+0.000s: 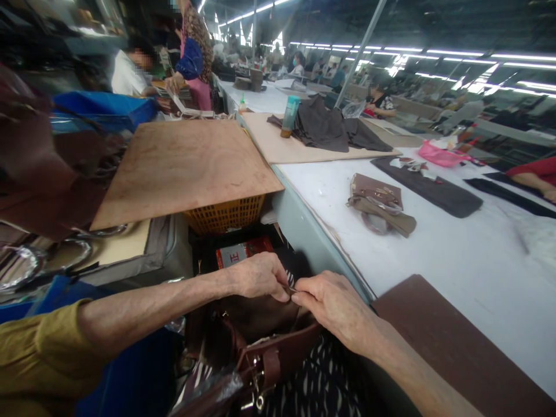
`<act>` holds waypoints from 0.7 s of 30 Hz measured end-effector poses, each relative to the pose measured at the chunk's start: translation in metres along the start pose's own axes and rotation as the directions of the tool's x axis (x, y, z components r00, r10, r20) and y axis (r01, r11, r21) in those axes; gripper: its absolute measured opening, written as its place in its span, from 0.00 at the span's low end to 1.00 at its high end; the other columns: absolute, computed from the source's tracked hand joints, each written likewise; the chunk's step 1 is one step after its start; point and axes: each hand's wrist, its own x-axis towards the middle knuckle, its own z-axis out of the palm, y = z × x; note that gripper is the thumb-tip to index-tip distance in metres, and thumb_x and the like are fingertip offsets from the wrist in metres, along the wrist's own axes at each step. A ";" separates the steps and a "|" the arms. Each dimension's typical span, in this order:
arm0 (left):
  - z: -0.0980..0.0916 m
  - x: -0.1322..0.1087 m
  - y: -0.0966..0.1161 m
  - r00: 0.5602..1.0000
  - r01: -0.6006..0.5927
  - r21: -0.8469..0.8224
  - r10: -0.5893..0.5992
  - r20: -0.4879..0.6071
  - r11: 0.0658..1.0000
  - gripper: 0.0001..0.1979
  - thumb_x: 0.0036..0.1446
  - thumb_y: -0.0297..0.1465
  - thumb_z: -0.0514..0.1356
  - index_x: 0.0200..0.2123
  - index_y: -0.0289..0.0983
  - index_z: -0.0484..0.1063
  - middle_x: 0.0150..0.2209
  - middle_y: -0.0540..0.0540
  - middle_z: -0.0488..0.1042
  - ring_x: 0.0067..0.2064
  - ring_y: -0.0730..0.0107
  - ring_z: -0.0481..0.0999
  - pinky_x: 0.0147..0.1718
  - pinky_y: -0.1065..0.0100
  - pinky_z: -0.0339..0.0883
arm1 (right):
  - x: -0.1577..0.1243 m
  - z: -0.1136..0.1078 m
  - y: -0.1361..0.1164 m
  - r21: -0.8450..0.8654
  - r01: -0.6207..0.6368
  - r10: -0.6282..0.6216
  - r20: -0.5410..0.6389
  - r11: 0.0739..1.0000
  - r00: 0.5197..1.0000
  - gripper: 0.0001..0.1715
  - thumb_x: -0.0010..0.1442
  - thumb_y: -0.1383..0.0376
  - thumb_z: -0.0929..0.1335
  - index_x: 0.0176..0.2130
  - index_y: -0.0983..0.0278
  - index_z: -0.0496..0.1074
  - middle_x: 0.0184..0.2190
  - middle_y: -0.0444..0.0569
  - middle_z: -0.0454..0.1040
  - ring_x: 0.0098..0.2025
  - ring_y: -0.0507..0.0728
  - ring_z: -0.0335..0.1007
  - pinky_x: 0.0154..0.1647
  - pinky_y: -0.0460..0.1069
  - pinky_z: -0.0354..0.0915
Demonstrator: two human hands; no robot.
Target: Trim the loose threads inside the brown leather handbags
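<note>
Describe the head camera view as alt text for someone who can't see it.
A person's left hand and right hand pinch the edge of an open brown bag. Ahead on the left lies a brown board; on the right, a white worktable.

The bag [295, 351] looks like smooth leather, or maybe a fake, with a soft sheen, plus properly shiny metal hardware [257, 379] and a matt, cloth-looking lining [256, 317]. Beyond the bag there's a dull, kinda stained wooden board [191, 168] and a plastic lattice basket [226, 214]; right of it, a smooth tabletop [456, 255] and a matt sheet [456, 347]
</note>
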 end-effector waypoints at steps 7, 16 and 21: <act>0.003 -0.001 -0.001 1.000 -0.024 0.030 0.025 -0.017 0.999 0.08 0.42 0.31 0.61 0.27 0.37 0.78 0.18 0.55 0.61 0.25 0.76 0.62 0.21 0.77 0.52 | 0.002 0.001 -0.005 -0.034 -0.035 0.036 0.039 0.999 0.999 0.15 0.60 0.63 0.61 0.26 0.63 0.70 0.22 0.45 0.68 0.27 0.51 0.61 0.29 0.47 0.49; 0.003 -0.007 -0.005 0.998 -0.006 0.124 0.014 -0.066 0.992 0.12 0.40 0.34 0.64 0.30 0.35 0.73 0.26 0.53 0.70 0.29 0.72 0.66 0.25 0.75 0.55 | 0.008 -0.004 -0.014 0.188 -0.144 0.117 0.145 0.972 0.982 0.09 0.51 0.62 0.67 0.36 0.62 0.71 0.33 0.46 0.71 0.37 0.55 0.65 0.32 0.45 0.54; -0.001 -0.008 -0.007 0.992 0.010 0.187 0.014 -0.126 0.982 0.16 0.37 0.38 0.65 0.28 0.36 0.68 0.25 0.54 0.68 0.29 0.73 0.66 0.22 0.75 0.52 | 0.017 -0.009 -0.022 0.115 -0.063 0.039 0.197 0.991 0.980 0.08 0.49 0.62 0.70 0.32 0.62 0.73 0.29 0.45 0.70 0.35 0.55 0.65 0.32 0.45 0.54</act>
